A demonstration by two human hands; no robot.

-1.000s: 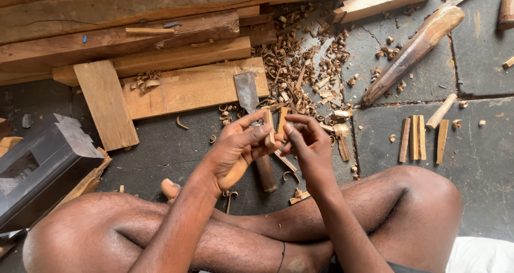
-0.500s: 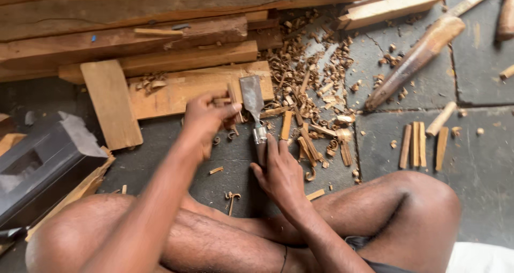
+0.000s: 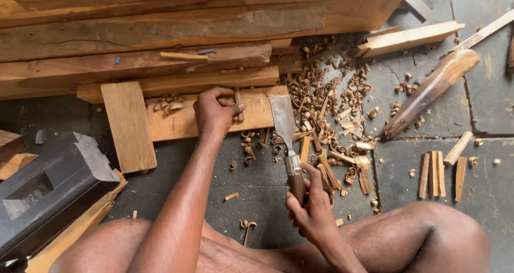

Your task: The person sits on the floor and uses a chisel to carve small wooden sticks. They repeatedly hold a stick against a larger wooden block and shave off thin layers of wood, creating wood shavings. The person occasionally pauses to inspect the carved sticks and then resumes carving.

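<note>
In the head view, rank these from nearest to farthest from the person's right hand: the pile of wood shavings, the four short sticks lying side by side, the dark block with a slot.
From the right hand, which grips the chisel:
1. Pile of wood shavings, just above and right of it.
2. Four short sticks, further right on the stone floor.
3. Dark block with a slot, far left edge.

A small, thin wooden stick [image 3: 237, 102] is pinched upright in the fingers of the left hand [image 3: 214, 111], its lower end set on the pale flat board [image 3: 176, 124] lying on the dark stone floor. A broad-bladed chisel [image 3: 286, 139] with a flat grey blade, metal ferrule and dark wooden handle is gripped by the handle in the right hand [image 3: 310, 211], blade pointing away and resting just beside the board's right end among wood shavings.
</note>
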